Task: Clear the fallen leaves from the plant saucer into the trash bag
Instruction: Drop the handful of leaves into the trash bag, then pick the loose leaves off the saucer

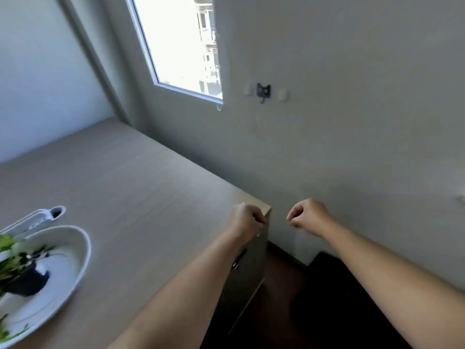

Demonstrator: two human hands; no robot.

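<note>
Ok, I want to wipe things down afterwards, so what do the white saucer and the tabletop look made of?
The saucer looks like glazed ceramic or glossy plastic: smooth white with soft highlights along its rim; the blur leaves it open. The tabletop looks like matt wood-effect laminate: pale beige, faint straight grain lines, no shine.

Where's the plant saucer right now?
Head view, lower left: the white saucer sits on the wooden table, cut off by the frame edge, holding the potted plant, with a white container just behind it.
</note>
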